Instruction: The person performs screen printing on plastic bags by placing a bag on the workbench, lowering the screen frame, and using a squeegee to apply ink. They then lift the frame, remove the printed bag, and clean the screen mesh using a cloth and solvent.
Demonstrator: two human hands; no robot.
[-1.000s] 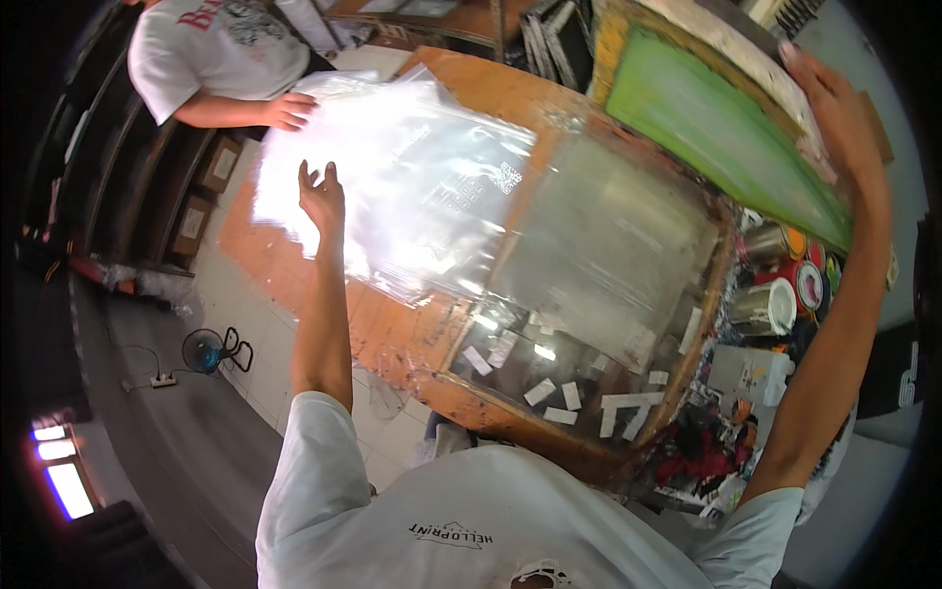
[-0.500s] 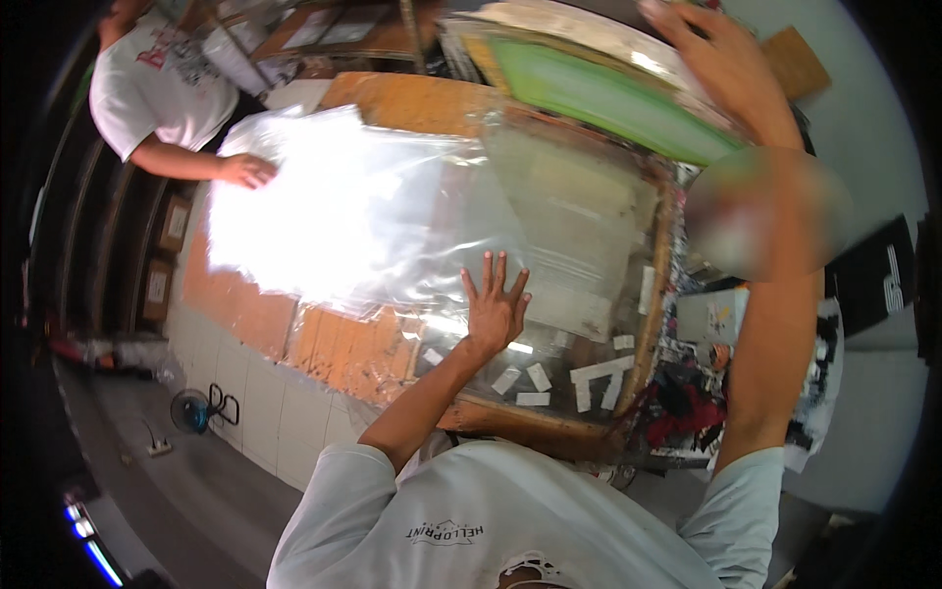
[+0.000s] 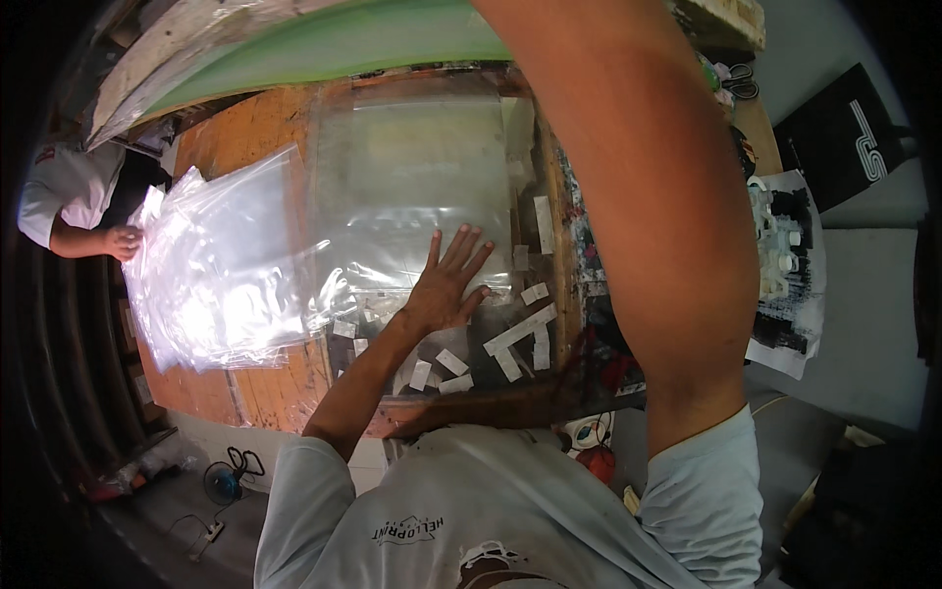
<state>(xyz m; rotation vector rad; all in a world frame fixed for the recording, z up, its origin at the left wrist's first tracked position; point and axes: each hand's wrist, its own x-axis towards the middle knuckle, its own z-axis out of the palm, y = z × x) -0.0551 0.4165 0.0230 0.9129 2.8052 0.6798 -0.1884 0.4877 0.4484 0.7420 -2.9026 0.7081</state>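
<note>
My left hand point(image 3: 449, 285) lies flat with its fingers spread on a clear plastic sheet point(image 3: 402, 167). This sheet rests on the glass-like top of a wooden table point(image 3: 260, 128). My right forearm point(image 3: 677, 196) reaches up past the top edge of the head view, so the right hand is out of sight. Along the top stretches a frame with green mesh point(image 3: 324, 49). To the left lies a shiny pile of clear plastic sheets point(image 3: 231, 265), with another person's hand point(image 3: 125, 242) at its far-left edge.
Several white tape strips point(image 3: 520, 332) stick to the near part of the tabletop. Scissors point(image 3: 741, 81) and black-smeared paper point(image 3: 790, 294) are on the right. A black panel point(image 3: 844, 147) leans by the wall; a small fan point(image 3: 223, 481) stands lower left.
The view has shifted to the right. The green mesh frame fills more of the top edge, and my right hand has gone out of the picture. My left hand stays flat on the plastic.
</note>
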